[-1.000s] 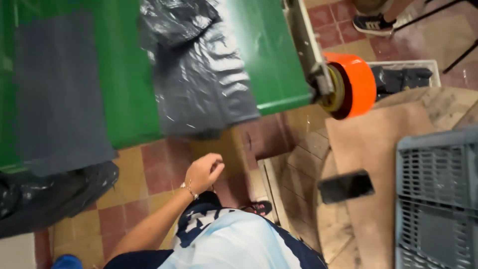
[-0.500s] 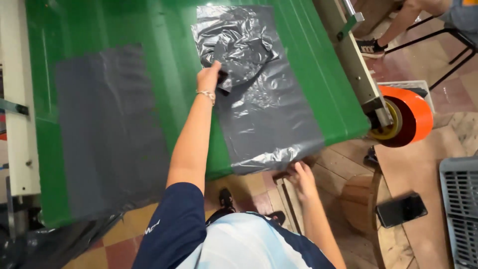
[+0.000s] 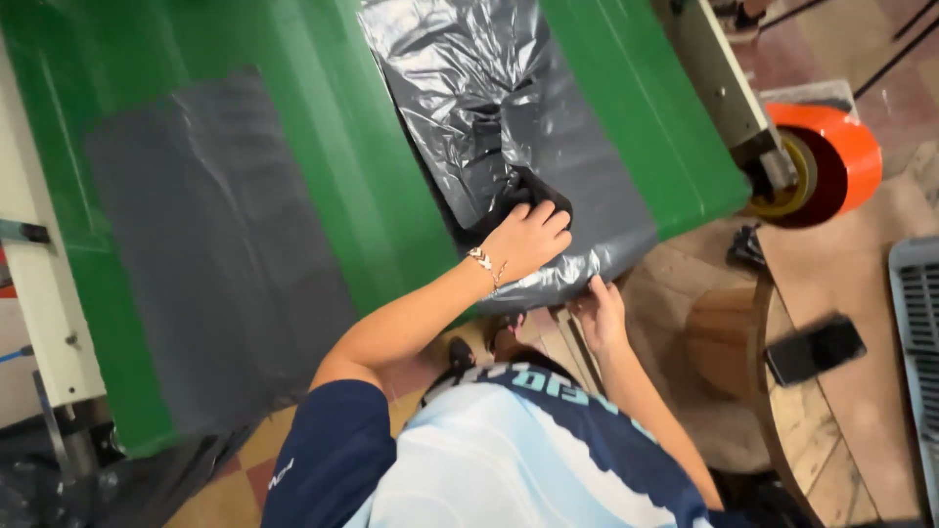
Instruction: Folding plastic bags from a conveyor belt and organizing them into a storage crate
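Observation:
A crumpled dark grey plastic bag (image 3: 489,117) lies on the green table (image 3: 333,147), and its near end hangs over the table's front edge. My left hand (image 3: 528,240), with a thin bracelet at the wrist, is closed on a bunched fold of this bag close to that edge. My right hand (image 3: 599,311) sits just below the edge and pinches the bag's hanging rim. A second grey bag (image 3: 215,254) lies flat on the table to the left, apart from both hands.
An orange roll (image 3: 827,161) is mounted at the table's right end. A dark phone (image 3: 814,349) rests on a wooden surface at the right, beside a grey slatted crate (image 3: 919,313). A white machine frame (image 3: 44,293) borders the table on the left. The floor below is tiled.
My left hand has drawn back from the middle of the bag to its near end, bunching plastic with it. My right hand has stayed at the bag's hanging edge.

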